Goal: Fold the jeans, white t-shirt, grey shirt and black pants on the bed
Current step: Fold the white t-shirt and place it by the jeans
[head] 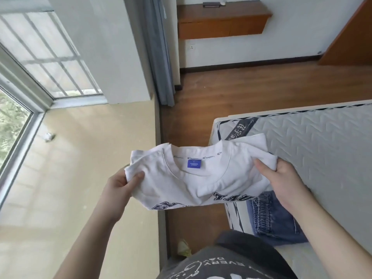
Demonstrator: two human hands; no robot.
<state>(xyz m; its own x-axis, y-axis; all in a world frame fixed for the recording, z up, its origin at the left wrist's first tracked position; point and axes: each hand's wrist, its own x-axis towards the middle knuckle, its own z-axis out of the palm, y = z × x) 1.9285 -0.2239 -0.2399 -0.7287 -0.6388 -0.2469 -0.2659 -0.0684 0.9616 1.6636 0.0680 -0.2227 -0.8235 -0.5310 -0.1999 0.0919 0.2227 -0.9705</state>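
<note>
The white t-shirt [201, 174] shows a blue neck label [194, 163] and "Champion" collar tape. The left hand [118, 186] and right hand [285, 180] each grip a side of it.

Bare quilted mattress [314, 150] beyond the jeans [275, 216]; wooden floor [231, 93] alongside.

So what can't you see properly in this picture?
Head view only:
- white t-shirt: lower half drops out of sight; left hand and right hand cover its sides.
- jeans: partly behind right arm.
- blue neck label: print too small.
- Grey shirt, black pants: not visible.
</note>
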